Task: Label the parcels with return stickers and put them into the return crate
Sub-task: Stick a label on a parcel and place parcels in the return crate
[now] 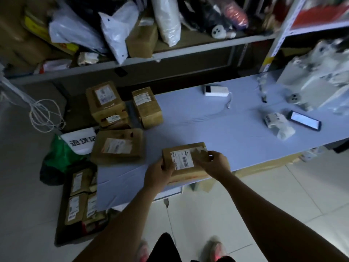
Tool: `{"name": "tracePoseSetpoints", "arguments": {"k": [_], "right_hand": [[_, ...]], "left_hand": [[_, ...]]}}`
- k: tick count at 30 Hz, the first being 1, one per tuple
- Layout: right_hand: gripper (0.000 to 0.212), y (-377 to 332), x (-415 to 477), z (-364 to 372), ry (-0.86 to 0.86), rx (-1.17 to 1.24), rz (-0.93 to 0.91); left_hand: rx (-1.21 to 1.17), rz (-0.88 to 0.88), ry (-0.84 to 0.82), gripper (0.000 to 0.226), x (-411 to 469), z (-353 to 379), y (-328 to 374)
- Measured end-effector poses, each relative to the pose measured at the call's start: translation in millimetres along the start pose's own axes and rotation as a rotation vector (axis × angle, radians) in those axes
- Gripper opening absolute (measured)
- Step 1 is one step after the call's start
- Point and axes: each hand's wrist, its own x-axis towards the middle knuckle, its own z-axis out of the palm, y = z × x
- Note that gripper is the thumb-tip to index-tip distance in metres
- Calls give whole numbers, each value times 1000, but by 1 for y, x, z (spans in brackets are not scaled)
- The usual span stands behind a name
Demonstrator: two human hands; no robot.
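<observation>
A brown cardboard parcel [187, 168] lies at the near edge of the pale blue table [217, 125]. A white sticker [182, 159] sits on its top. My left hand [158, 175] grips the parcel's left side, thumb on top. My right hand [214, 163] holds the right side, fingers pinching at the torn tape by the sticker's edge. Three more labelled parcels, one flat [118, 146] and two upright [106, 104] [147, 106], stand at the table's left end. On the floor to the left, the dark return crate [62, 224] holds several labelled parcels [79, 201].
A roll of labels [277, 122], a phone [304, 121], a white device with a cord [216, 90] and a grey machine [317, 82] sit on the table's right. A green bag with a white sign [79, 140] stands beside the crate. Shelves of packages [113, 31] rise behind.
</observation>
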Motion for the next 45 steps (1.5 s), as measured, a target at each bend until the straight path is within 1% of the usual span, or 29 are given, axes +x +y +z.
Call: {"name": "tracePoseSetpoints", "arguments": {"k": [5, 8, 9, 12, 16, 18, 21, 24, 25, 27, 29, 30, 31, 33, 36, 37, 39, 42, 45], "right_hand": [[66, 51, 46, -111, 28, -2, -11], [55, 71, 80, -164, 50, -3, -12], [55, 75, 92, -177, 56, 5, -12], [61, 87, 135, -206, 65, 12, 0], [40, 107, 199, -226, 50, -1, 14], [40, 118, 225, -235, 43, -6, 27], [46, 131, 256, -247, 8, -11, 18], [61, 138, 284, -260, -53, -14, -23], [62, 139, 291, -265, -62, -24, -31], [56, 143, 308, -280, -31, -40, -66], [52, 149, 329, -299, 28, -80, -149], [52, 154, 341, -310, 31, -120, -199], [55, 161, 353, -323, 10, -180, -240], [69, 176, 370, -344, -19, -289, -282], [88, 209, 392, -372, -49, -421, -277], [92, 221, 399, -380, -71, -475, -281], [97, 241, 411, -391, -144, -595, -261], [95, 263, 420, -402, -249, -664, -229], [86, 275, 423, -405, -239, -668, -271]], "left_hand": [[-76, -15, -73, 38, 33, 77, 102], [-140, -5, -111, 44, 57, 112, 150], [-159, -5, -120, 47, 67, 123, 161], [-226, -29, -145, 49, 104, 157, 187], [-278, -71, -138, 39, 154, 203, 209], [-316, -106, -149, 37, 176, 225, 220], [-379, -122, -83, 31, 197, 249, 238], [-355, -202, -2, 37, 208, 257, 256], [-347, -225, 30, 37, 210, 259, 259], [-303, -270, 123, 43, 210, 263, 261], [-233, -310, 201, 60, 212, 266, 270], [-197, -342, 237, 63, 213, 270, 273], [-173, -370, 270, 60, 213, 276, 277], [-132, -421, 291, 48, 211, 283, 281], [-143, -501, 336, 63, 200, 298, 289], [-161, -526, 353, 62, 197, 304, 292], [-210, -576, 380, 51, 190, 313, 301], [-256, -626, 409, 44, 176, 326, 317], [-296, -637, 454, 45, 161, 334, 324]]}}
